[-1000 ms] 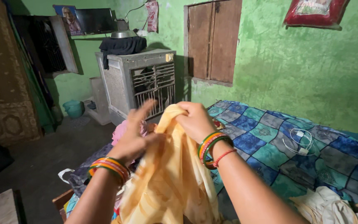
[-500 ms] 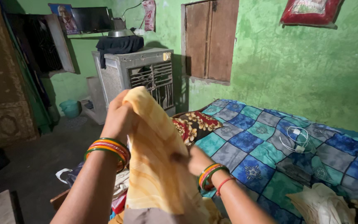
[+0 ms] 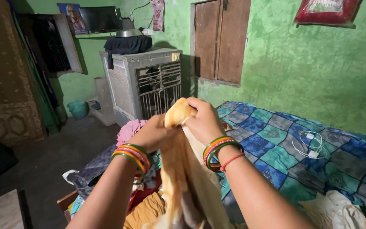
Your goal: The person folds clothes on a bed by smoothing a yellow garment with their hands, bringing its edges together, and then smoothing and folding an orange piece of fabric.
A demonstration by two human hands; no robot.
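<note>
Brown patterned curtain [image 3: 5, 85] hangs at the 9 o'clock edge, beside a dark doorway. A grey air cooler [image 3: 142, 82] stands at 11 o'clock against the green wall [image 3: 297, 72], a dark cloth [image 3: 126, 44] and a metal bowl on its top; a teal bucket [image 3: 79, 109] sits on the floor to its left.

Left hand [image 3: 153, 133], bangles at the wrist, closes its grip on the yellow cloth [image 3: 183, 169] just below the cloth's gathered top. Right hand [image 3: 202, 121], also bangled and with a red thread at the wrist, pinches that bunched top from the other side, so the two hands touch. Held this high, the cloth hangs free in a narrow column toward 6 o'clock, clear of the heap beneath, probably so that its length can fall straight.

A pink garment [image 3: 130, 129] lies behind the left hand, with mixed clothes at 7 o'clock. The bed [image 3: 284, 144], under a blue and teal checked cover, runs from centre to 4 o'clock; a white charger cable [image 3: 308, 144] lies on it at 3 o'clock and pale clothing [image 3: 339, 210] at 5 o'clock. Closed wooden shutters [image 3: 221, 40] sit at 12 o'clock.
</note>
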